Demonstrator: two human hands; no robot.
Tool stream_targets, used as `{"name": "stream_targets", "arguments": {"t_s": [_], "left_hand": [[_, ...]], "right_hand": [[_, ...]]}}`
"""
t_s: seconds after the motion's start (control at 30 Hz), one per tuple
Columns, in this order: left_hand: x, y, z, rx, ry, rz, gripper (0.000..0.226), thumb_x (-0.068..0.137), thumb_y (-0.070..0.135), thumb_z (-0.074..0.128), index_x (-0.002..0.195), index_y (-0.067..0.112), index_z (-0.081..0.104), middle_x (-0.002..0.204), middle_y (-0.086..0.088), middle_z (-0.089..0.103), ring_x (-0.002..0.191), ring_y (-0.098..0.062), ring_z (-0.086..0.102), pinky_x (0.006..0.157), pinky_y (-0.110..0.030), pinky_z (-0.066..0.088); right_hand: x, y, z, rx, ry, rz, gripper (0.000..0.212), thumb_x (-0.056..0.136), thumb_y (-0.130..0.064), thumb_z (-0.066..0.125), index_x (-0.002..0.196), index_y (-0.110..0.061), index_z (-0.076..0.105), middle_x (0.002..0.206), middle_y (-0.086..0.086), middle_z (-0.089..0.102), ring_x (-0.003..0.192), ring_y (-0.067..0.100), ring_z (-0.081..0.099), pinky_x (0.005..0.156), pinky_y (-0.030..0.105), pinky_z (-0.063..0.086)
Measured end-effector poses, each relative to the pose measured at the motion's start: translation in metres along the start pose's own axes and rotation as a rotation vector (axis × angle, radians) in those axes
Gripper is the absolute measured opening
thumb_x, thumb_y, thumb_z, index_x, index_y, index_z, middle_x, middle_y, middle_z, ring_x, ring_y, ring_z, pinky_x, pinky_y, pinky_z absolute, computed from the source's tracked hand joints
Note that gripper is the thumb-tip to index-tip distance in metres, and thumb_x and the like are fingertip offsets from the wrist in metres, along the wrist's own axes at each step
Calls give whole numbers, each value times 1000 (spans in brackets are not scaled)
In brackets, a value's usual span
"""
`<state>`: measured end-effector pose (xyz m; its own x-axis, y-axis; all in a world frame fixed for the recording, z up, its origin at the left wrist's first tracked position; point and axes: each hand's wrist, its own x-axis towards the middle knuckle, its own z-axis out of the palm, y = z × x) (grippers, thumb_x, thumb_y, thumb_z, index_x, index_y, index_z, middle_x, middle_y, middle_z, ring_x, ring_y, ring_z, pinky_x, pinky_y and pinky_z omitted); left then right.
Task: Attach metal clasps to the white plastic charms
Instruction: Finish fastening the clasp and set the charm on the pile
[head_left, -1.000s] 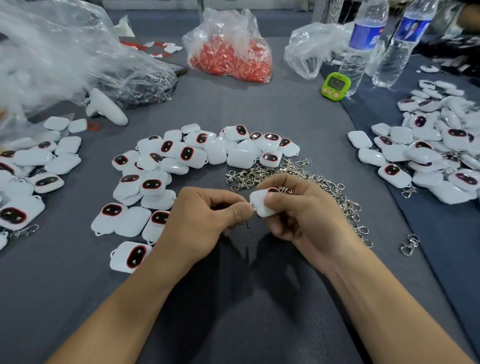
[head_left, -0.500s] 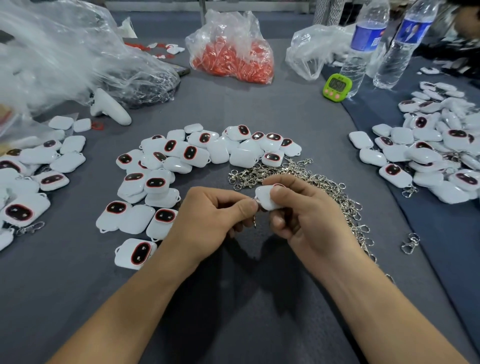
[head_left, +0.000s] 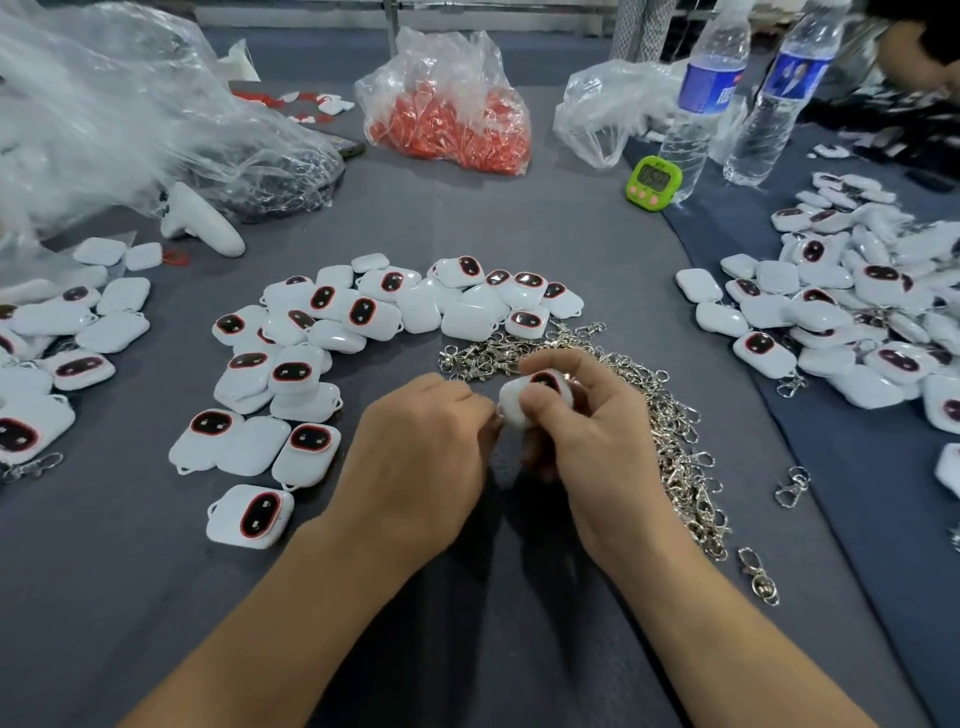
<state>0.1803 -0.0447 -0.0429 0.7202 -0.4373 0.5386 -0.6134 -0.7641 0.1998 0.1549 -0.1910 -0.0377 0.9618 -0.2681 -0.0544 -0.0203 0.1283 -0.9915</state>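
Observation:
My right hand pinches a white plastic charm with a red-ringed dark face, held just above the grey table. My left hand sits right against the charm's left edge, fingertips curled at it; whatever they pinch is hidden. A heap of metal clasps lies behind and to the right of my right hand. Loose white charms spread in an arc in front of and left of my hands.
More charms pile at the far left and on the blue cloth at the right. Stray clasps lie at the right. Behind stand a bag of red parts, two water bottles, a green timer and clear plastic bags.
Both hands have stayed together at the charm, which has turned so its dark face shows more. My left fingers have closed in tighter at its edge.

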Motion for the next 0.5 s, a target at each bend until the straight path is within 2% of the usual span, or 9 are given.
{"name": "stream_targets", "arguments": {"t_s": [0.07, 0.13, 0.2, 0.23, 0.3, 0.4, 0.43, 0.5], "left_hand": [[-1, 4, 2, -156, 60, -75, 12, 89, 22, 68, 80, 16, 74, 71, 4, 64, 69, -15, 55, 65, -28, 43], [-3, 5, 2, -466, 40, -301, 10, 88, 29, 68, 86, 26, 77, 74, 13, 70, 71, -3, 61, 68, -16, 45], [-1, 2, 6, -688, -74, -479, 15, 89, 38, 67, 79, 32, 77, 64, 18, 66, 60, 3, 57, 59, -13, 42], [-1, 1, 7, -740, -126, -508, 21, 89, 42, 65, 73, 33, 75, 57, 16, 61, 53, 2, 51, 54, -14, 39], [0, 0, 8, -806, -167, -514, 28, 89, 46, 63, 68, 30, 74, 51, 11, 56, 51, 0, 45, 50, -17, 35], [1, 4, 6, -874, -139, -503, 30, 84, 45, 65, 71, 21, 77, 57, -8, 59, 54, -4, 46, 52, -26, 39], [1, 4, 5, -875, -121, -486, 28, 83, 43, 66, 69, 20, 76, 58, -10, 59, 53, -5, 46, 52, -25, 39], [3, 2, 3, -788, -102, -407, 21, 81, 33, 69, 65, 20, 74, 56, -2, 61, 53, -5, 51, 52, -23, 41]], "right_hand": [[5, -3, -3, 207, -10, 168, 23, 96, 3, 55, 94, -14, 70, 66, 5, 63, 41, 13, 45, 36, 19, 31], [7, -3, -4, 322, -58, 258, 20, 99, 1, 52, 98, -11, 68, 65, 5, 64, 40, 12, 45, 35, 19, 30], [8, -3, -4, 360, -83, 272, 19, 100, 1, 50, 101, -9, 66, 66, 4, 66, 40, 12, 45, 35, 19, 30], [8, -2, -4, 369, -84, 270, 19, 100, 1, 50, 102, -8, 66, 68, 4, 66, 40, 12, 45, 35, 20, 31], [7, -3, -5, 367, -80, 253, 19, 101, 0, 50, 103, -8, 67, 68, 4, 66, 41, 13, 45, 35, 20, 31], [6, -3, -7, 350, -101, 226, 20, 100, 0, 50, 101, -9, 68, 64, 5, 64, 39, 12, 44, 35, 20, 31], [5, -4, -7, 347, -111, 214, 21, 99, 1, 50, 100, -9, 69, 63, 6, 63, 39, 13, 44, 35, 19, 31], [5, -2, -8, 287, -107, 164, 24, 97, 3, 51, 97, -12, 70, 62, 6, 62, 39, 14, 45, 36, 20, 31]]}}
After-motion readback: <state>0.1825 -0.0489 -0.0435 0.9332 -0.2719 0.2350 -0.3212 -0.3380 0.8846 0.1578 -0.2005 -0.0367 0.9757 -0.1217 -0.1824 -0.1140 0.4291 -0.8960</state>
